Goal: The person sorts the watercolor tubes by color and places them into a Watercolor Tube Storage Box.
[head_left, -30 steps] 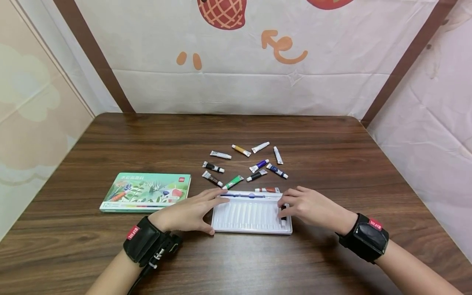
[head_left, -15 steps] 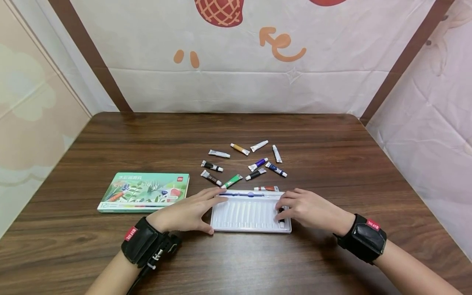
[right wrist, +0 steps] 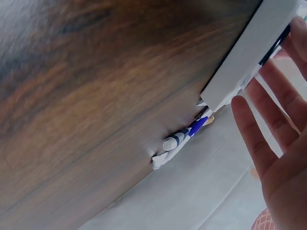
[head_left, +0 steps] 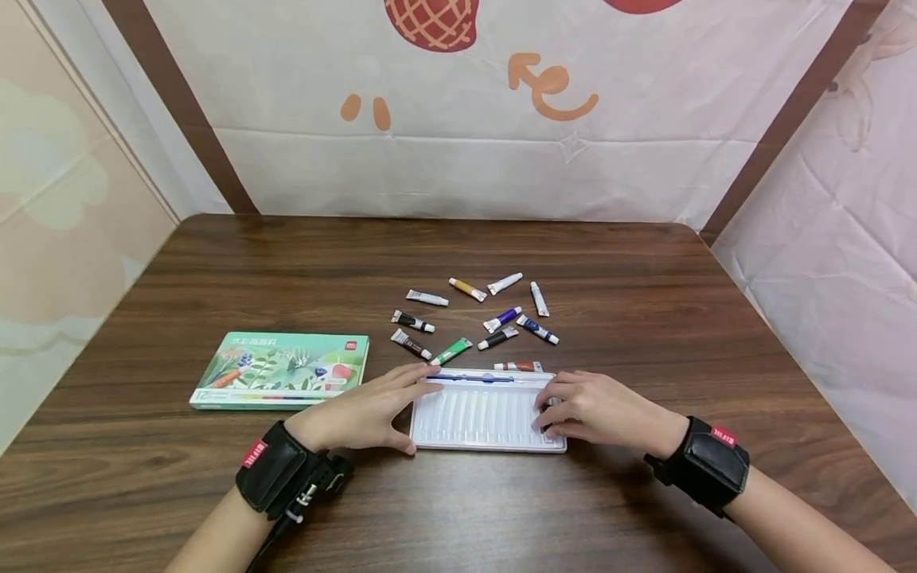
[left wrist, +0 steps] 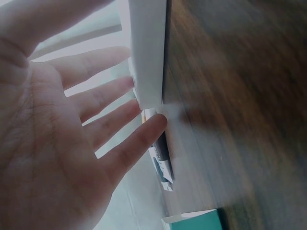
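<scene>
A white plastic paint tray (head_left: 476,419) with ridged slots lies on the table between the hands. In its top groove rests a slim blue paintbrush (head_left: 469,379). My left hand (head_left: 365,410) touches the tray's left edge, its fingers spread and fairly straight, holding nothing. At the right end slot, my right hand (head_left: 598,410) pinches a dark paint tube (right wrist: 275,49) lying in the tray. Those fingers hide most of the tube in the head view. An orange-red paint tube (head_left: 518,367) lies just behind the tray, and a green one (head_left: 452,352) is near the left fingertips.
Several more paint tubes, among them a purple one (head_left: 501,319), an ochre one (head_left: 468,290) and a white one (head_left: 505,283), lie scattered behind the tray. A mint-green paint box (head_left: 281,372) lies left, close to the left wrist. Printed cloth hangs beyond the table.
The right fingers and thumb have shifted slightly over the dark tube, now covering its white cap, visible half a second ago. The left hand and tray stay put.
</scene>
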Motion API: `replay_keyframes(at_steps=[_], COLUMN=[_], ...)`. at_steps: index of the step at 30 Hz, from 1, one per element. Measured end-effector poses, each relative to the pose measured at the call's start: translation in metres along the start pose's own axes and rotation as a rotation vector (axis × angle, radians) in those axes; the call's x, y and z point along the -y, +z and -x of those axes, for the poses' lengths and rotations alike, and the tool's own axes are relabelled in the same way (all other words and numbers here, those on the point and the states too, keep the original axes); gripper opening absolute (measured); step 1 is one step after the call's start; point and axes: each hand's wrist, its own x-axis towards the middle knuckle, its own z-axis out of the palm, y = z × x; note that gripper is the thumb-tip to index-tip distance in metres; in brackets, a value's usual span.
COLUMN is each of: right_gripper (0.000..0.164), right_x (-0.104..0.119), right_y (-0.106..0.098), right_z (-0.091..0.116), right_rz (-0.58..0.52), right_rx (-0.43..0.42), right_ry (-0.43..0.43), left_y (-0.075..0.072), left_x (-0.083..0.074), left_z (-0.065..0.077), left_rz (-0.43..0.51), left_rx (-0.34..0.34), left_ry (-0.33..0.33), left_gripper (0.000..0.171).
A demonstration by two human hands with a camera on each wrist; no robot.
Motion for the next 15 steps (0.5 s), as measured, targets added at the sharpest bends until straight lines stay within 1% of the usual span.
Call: replay_keyframes(at_steps=[5,9,12,15], right_gripper=[0.014,0.015,0.015,0.015], right_x=[0.003,0.003,0.0,-0.007], right_y=[0.003,0.0,-0.006,-0.016], right_z=[-0.001,-0.003,-0.005,-0.011], right_rz=[0.003,-0.008,-0.091,-0.19], right_rx=[0.001,0.05,0.099,0.114], right_ry=[0.021,0.063,0.114,0.171], left_y=[0.001,0.0,-0.002,-0.003], left_x=[0.0,0.0,-0.001,-0.002], left_z=[0.0,-0.001,-0.002,-0.004], left_rz=[0.006,-0.009,-0.019,-0.036], left_rx=[0.003,-0.004,-0.01,-0.007], left_ry=[0.0,0.005,0.005,0.007], left_gripper=[0.075,0.076,0.079,0.081])
